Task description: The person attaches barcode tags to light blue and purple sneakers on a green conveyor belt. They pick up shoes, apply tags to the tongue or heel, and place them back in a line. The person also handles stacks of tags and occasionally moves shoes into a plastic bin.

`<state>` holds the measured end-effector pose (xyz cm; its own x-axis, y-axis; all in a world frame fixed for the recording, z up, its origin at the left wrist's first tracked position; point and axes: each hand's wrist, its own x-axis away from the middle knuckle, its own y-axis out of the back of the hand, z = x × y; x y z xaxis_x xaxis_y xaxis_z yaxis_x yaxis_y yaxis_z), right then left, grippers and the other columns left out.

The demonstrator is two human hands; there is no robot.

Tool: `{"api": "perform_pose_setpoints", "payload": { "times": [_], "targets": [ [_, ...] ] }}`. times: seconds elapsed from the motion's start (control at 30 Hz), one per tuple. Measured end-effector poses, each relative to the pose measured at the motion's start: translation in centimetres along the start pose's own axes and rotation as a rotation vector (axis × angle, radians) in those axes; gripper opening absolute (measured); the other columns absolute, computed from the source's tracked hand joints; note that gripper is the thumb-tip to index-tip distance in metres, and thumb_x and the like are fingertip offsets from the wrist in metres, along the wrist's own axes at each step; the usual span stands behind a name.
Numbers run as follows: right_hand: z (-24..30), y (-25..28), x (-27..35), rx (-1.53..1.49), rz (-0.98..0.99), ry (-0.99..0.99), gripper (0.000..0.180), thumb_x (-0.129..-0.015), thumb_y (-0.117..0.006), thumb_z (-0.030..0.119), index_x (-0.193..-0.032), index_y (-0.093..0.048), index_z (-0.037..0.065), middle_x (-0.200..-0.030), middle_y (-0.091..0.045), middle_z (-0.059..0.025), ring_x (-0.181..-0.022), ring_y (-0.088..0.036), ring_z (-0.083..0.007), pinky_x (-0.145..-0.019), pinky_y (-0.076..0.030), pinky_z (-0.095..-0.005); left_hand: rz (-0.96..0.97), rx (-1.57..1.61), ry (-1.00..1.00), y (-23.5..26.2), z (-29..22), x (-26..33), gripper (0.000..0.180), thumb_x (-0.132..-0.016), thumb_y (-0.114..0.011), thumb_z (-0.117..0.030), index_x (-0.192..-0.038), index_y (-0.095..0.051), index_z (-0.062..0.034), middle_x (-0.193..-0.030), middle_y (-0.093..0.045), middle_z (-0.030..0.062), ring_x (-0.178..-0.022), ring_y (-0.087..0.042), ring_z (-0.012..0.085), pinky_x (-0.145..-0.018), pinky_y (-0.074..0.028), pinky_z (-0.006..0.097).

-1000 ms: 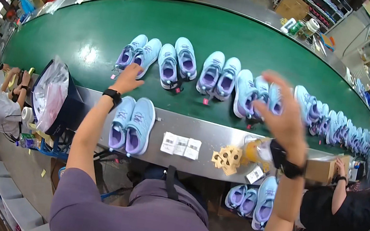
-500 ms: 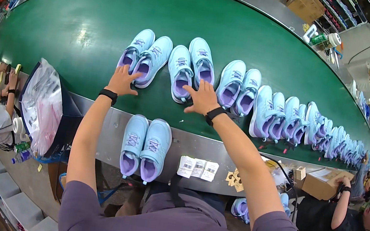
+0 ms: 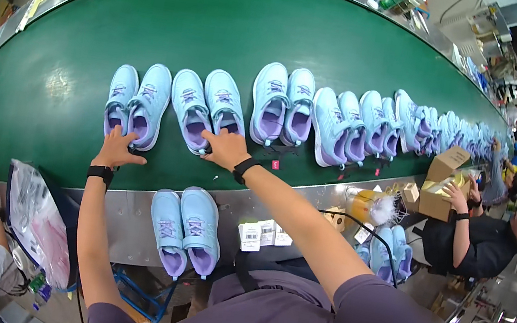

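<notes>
On the green belt, light blue sneakers with lilac linings stand in pairs, toes away from me. My left hand is at the heels of the leftmost pair of sneakers, fingertips touching them and thumb stretched out to the right. Over the heels of the second pair of sneakers lies my right hand, its fingers apart and some fingertips at the shoe openings. Neither hand lifts a shoe. Nearer me, another pair of sneakers rests on the metal ledge.
A long row of sneakers runs right along the belt. White barcode tags lie on the ledge. At left is a bin of clear plastic bags. A co-worker at right handles an open cardboard box.
The view has swung to the right. The two pairs at my hands now stand straighter, their shoes more parallel. My hands stay at their heels. The co-worker's box now shows a raised flap.
</notes>
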<state>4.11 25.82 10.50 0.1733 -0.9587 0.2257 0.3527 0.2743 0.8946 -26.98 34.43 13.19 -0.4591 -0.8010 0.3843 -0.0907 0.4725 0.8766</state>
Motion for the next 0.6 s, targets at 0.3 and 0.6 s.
{"api": "perform_pose_setpoints", "payload": {
  "times": [0.3,0.6],
  "targets": [
    [1.4,0.7,-2.8,-0.189,-0.016,-0.006,0.042,-0.061,-0.072,0.042,-0.091,-0.064,0.014,-0.079,-0.065,-0.0156,-0.078,-0.064,-0.0334,-0.064,-0.049,-0.0456,-0.112,-0.177,0.073,-5.2,4.8,-0.2,0.073,-0.063,-0.072,-0.043,-0.123,-0.048,-0.0072,-0.127,-0.038,0.0301,-0.117,-0.039,0.0461,-0.096,-0.034,0.049],
    [-1.0,23.0,18.7,-0.654,-0.166,0.16,0.061,-0.061,-0.071,0.055,-0.1,-0.062,0.009,-0.082,-0.066,-0.0146,-0.079,-0.063,-0.0315,-0.065,-0.047,-0.04,-0.105,-0.049,0.142,-1.0,2.9,-3.7,0.049,-0.068,-0.068,-0.033,-0.107,-0.062,-0.0039,-0.096,-0.057,0.0261,-0.095,-0.052,0.0422,-0.086,-0.041,0.045]
  ]
}}
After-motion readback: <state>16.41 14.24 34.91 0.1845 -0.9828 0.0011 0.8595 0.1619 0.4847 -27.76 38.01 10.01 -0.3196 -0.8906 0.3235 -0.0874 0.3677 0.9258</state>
